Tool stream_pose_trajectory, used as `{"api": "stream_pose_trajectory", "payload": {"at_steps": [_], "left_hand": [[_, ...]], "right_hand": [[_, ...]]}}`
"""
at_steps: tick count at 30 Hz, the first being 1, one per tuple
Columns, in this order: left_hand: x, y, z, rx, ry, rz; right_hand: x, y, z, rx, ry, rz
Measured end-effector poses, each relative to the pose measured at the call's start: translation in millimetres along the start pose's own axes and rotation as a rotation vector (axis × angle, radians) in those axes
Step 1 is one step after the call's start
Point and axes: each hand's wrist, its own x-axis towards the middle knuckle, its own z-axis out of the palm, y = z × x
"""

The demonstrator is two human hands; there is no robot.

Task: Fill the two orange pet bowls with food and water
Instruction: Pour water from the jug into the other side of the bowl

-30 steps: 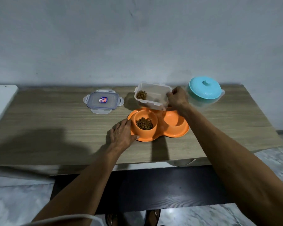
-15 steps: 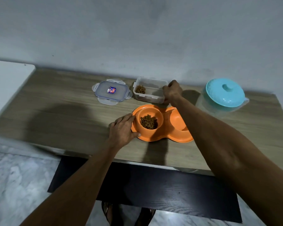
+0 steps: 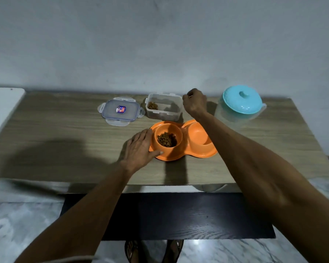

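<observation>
An orange double pet bowl (image 3: 203, 153) sits on the wooden table (image 3: 65, 130). Its left bowl holds brown kibble (image 3: 166, 139); its right bowl (image 3: 198, 134) looks empty. My left hand (image 3: 140, 149) lies against the left rim, thumb pressed on the front edge. Just behind stands a clear food container (image 3: 164, 112) with a little kibble left in one corner. My right hand (image 3: 194, 102) hovers at the container's right rim, fingers curled, with nothing visible in it. A clear water jug with a teal lid (image 3: 242, 99) stands at the back right.
The container's clear lid (image 3: 120, 111) lies flat to the left of the container. A white surface (image 3: 2, 105) adjoins the table's left end. A dark mat (image 3: 179, 215) lies on the marble floor under the table's front edge.
The food container has come down from its tilt over the bowls and stands on the table behind them. My right hand has come off its rim. My left hand has stayed on the bowl.
</observation>
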Motion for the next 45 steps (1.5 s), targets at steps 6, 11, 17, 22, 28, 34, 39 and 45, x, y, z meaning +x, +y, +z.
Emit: {"api": "stream_pose_trajectory", "payload": {"at_steps": [6,11,17,22,28,34,39,45], "left_hand": [[17,45,-21,0.086,0.083,0.163],[29,88,-9,0.162,0.005,0.235],[39,121,10,0.166,-0.045,0.127],[44,135,27,0.133,-0.053,-0.005],[44,135,34,0.08,-0.057,-0.044],[42,133,36,0.049,-0.06,-0.057],[41,133,38,0.039,-0.059,-0.056],[40,134,36,0.022,-0.068,-0.06]], "right_hand": [[-17,-14,-72,-0.001,0.198,-0.146],[-16,15,-128,0.009,0.339,-0.153],[11,79,-167,-0.005,0.464,0.062],[31,133,-167,0.392,0.402,0.361],[39,154,-145,0.707,0.322,0.489],[44,156,-141,0.801,0.329,0.573],[34,148,-146,0.792,0.307,0.563],[28,135,-154,0.716,0.314,0.521]]}}
